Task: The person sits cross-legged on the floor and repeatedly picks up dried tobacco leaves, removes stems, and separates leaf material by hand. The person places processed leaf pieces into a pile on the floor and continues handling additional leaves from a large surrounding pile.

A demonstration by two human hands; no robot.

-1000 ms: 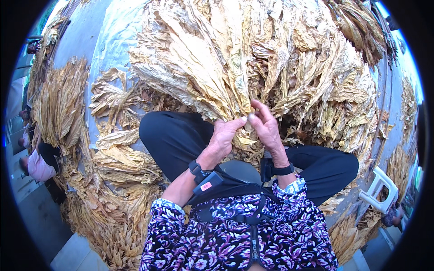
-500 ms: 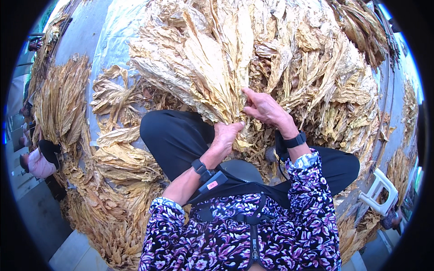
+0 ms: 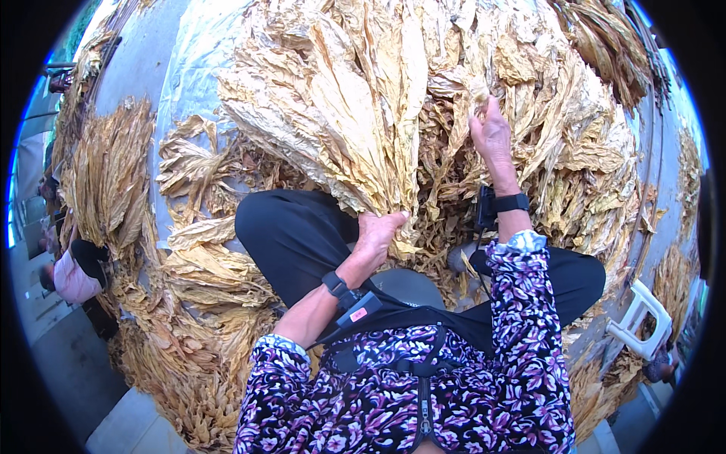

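My left hand [image 3: 377, 240] is closed round the stalk ends of a fanned bundle of dried tobacco leaves [image 3: 340, 113]. The bundle spreads upward and away from the fist, pale yellow and crinkled. To its right, my right hand [image 3: 494, 140] reaches over the large heap of tobacco leaves [image 3: 560, 144]. Thumb and fingers of that hand come together at the tip of a pale leaf [image 3: 479, 92] in the heap. Part of the grip is hidden by the hand itself.
Smaller leaf piles lie at the left, next to a plastic sheet [image 3: 198, 60]. Darker leaves [image 3: 605, 45] are stacked at the far right. A white plastic stool [image 3: 641, 319] stands at the lower right. Another person [image 3: 74, 278] sits at the left edge.
My right hand has left the bundle and moved up and right to the leaf heap. My left hand keeps its grip on the bundle in nearly the same place.
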